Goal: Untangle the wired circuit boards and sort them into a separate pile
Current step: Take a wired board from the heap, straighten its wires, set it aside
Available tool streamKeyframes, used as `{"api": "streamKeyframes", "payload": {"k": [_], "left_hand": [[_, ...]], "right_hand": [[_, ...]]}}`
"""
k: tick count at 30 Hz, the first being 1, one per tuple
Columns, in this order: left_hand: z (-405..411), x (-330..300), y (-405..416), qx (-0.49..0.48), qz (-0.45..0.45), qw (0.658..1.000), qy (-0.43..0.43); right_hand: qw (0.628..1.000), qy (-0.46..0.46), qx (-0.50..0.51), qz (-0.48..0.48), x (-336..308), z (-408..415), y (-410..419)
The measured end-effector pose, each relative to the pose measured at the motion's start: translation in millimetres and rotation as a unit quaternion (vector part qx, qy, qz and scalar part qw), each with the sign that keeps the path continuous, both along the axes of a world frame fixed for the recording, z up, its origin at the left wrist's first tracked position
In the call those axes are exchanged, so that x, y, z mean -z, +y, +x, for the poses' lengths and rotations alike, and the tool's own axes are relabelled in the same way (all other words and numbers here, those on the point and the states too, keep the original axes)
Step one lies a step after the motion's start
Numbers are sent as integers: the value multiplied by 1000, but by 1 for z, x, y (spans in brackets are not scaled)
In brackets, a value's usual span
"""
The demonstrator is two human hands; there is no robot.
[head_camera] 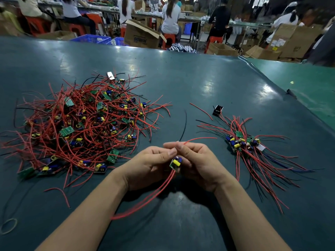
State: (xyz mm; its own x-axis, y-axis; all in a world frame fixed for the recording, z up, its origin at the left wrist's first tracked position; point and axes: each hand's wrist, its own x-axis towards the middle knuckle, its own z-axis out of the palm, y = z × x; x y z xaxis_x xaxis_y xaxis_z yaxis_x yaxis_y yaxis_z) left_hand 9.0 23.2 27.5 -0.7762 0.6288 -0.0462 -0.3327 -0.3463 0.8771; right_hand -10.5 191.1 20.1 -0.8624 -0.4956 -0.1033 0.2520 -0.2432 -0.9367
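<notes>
A big tangled heap of small green circuit boards with red and black wires point(85, 122) covers the left of the table. On the right lies a smaller sorted pile of boards point(243, 142), their wires fanned out. Between the two piles, my left hand point(150, 165) and my right hand point(197, 165) hold one circuit board point(175, 163) with a yellow part above the table. Both hands pinch its wires near the fingertips. Two red wires point(145, 198) hang from the board toward me, and a red and a black wire stick out past my fingers.
The dark green table point(199, 84) stretches far ahead. A rubber band point(9, 225) lies at the near left edge. A small black part point(217, 109) sits behind the sorted pile. Beyond the table, people sit at workbenches among cardboard boxes and blue crates.
</notes>
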Motion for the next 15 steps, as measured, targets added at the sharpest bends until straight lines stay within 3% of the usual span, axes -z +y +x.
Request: {"api": "streamKeyframes", "payload": {"k": [3, 7, 15], "left_hand": [[0, -2, 6, -50, -31, 998, -18], [-2, 1, 12, -131, -45, 990, -41], [-1, -3, 13, -115, -63, 991, -16]], "right_hand": [[998, 4, 53, -25, -1, 0, -1], [990, 24, 137, 28, 3, -4, -4], [988, 26, 150, 14, 4, -5, -2]]}}
